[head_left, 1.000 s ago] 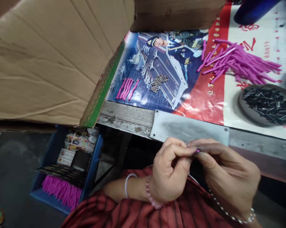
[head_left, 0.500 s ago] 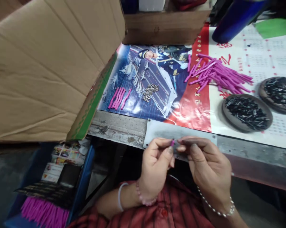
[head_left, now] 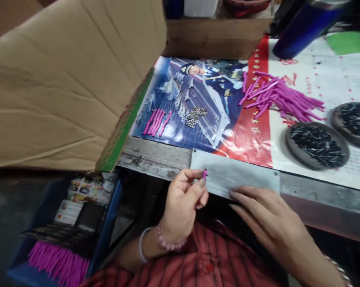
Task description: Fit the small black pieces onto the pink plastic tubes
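Between its thumb and index finger, my left hand pinches a small pink piece with a dark tip; the rest of the piece is hidden by the fingers. My right hand lies palm down with its fingers stretched out, the fingertips at the front edge of a pale plate. No object shows in it. Beyond the hands, a few pink strips lie beside a cluster of small metallic pieces. A larger pile of pink strips rests farther right on the printed sheet.
Two round dishes of dark slim pieces stand at the right. A blue bottle is behind them. The large cardboard box overhangs the left side. Below it, a blue bin holds more pink strips and cards.
My right hand has moved away from my left, lower and to the right, and its fingers have straightened. My left hand has shifted slightly left with the pink piece. The view has shifted slightly.
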Tool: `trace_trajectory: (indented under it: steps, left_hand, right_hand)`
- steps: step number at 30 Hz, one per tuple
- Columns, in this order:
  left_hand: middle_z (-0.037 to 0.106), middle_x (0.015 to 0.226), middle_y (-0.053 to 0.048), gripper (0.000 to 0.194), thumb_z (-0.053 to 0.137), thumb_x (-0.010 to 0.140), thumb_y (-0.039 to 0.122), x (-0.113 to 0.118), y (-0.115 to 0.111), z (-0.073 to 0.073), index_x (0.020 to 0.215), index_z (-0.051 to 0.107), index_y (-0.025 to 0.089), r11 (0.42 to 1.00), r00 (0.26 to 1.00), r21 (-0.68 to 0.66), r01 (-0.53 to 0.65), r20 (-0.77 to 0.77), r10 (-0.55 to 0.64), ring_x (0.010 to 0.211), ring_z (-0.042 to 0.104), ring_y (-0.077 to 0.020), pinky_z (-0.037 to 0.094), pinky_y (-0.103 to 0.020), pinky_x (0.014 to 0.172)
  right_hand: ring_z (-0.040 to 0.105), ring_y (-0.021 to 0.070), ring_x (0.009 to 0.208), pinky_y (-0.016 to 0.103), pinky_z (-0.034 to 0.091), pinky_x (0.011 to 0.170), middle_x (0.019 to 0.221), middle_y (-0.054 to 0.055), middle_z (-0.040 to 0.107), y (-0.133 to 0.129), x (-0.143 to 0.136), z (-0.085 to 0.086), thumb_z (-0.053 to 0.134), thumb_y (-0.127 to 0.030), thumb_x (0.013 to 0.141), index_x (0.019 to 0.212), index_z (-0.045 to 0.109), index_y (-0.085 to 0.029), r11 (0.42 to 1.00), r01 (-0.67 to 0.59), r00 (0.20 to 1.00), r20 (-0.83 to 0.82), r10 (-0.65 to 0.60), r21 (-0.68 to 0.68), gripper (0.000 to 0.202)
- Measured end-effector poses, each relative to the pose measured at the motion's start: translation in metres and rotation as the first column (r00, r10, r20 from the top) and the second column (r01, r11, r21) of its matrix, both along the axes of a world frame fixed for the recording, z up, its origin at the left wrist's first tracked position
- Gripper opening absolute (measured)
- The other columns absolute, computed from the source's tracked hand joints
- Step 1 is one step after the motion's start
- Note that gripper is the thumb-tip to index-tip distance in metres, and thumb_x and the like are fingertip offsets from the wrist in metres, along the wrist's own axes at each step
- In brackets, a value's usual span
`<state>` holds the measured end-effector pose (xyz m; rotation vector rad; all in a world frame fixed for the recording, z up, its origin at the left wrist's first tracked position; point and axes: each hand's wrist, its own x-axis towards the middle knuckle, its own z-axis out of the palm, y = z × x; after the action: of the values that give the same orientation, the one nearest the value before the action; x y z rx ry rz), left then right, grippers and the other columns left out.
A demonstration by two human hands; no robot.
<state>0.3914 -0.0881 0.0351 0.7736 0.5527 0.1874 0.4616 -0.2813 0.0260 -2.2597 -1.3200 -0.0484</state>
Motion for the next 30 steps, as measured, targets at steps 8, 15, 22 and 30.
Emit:
trace_trajectory:
  steps: [8, 15, 22, 30]
  left_hand:
    - [0.052, 0.048, 0.007, 0.04, 0.085, 0.072, 0.041, -0.015, -0.014, -0.004, 0.091, 0.062, 0.015, 0.997, 0.998, -0.061, 0.054, -0.008, -0.055, 0.042, 0.04, -0.006, 0.023, -0.02, 0.044]
    - [0.054, 0.048, 0.007, 0.041, 0.086, 0.069, 0.04, -0.02, -0.019, -0.002, 0.09, 0.062, 0.014, 0.994, 0.998, -0.09, 0.064, 0.033, -0.061, 0.042, 0.042, -0.0058, 0.023, -0.02, 0.043]
    - [0.054, 0.048, 0.007, 0.039, 0.086, 0.068, 0.037, -0.02, -0.023, -0.005, 0.089, 0.062, 0.015, 0.995, 0.998, -0.089, 0.044, 0.052, -0.039, 0.042, 0.043, -0.006, 0.024, -0.021, 0.044]
    - [0.055, 0.05, 0.007, 0.038, 0.086, 0.066, 0.034, -0.019, -0.024, -0.002, 0.089, 0.063, 0.015, 0.993, 0.998, -0.117, 0.019, 0.062, -0.011, 0.043, 0.044, -0.0063, 0.024, -0.021, 0.044]
  right_hand:
    - [0.067, 0.0269, 0.083, 0.042, 0.05, 0.077, 0.097, 0.014, 0.071, 0.002, 0.002, -0.016, 0.052, -0.015, 0.1, 0.113, 0.063, -0.013, 0.985, -0.156, 0.952, 0.278, 0.131, 0.067, 0.018]
    - [0.069, 0.0267, 0.081, 0.042, 0.051, 0.076, 0.094, 0.013, 0.073, 0.003, 0.001, -0.018, 0.056, -0.015, 0.097, 0.11, 0.064, -0.015, 0.983, -0.154, 0.946, 0.303, 0.117, 0.103, 0.015]
    - [0.07, 0.0231, 0.075, 0.038, 0.052, 0.074, 0.089, 0.009, 0.075, 0.005, 0.001, -0.025, 0.065, -0.012, 0.092, 0.107, 0.066, -0.018, 0.975, -0.145, 0.924, 0.375, 0.071, 0.171, 0.017]
    - [0.072, 0.0217, 0.072, 0.032, 0.055, 0.07, 0.084, 0.007, 0.075, 0.0, -0.005, -0.025, 0.065, -0.02, 0.093, 0.098, 0.068, -0.022, 0.968, -0.043, 0.952, 0.304, -0.035, 0.246, 0.006]
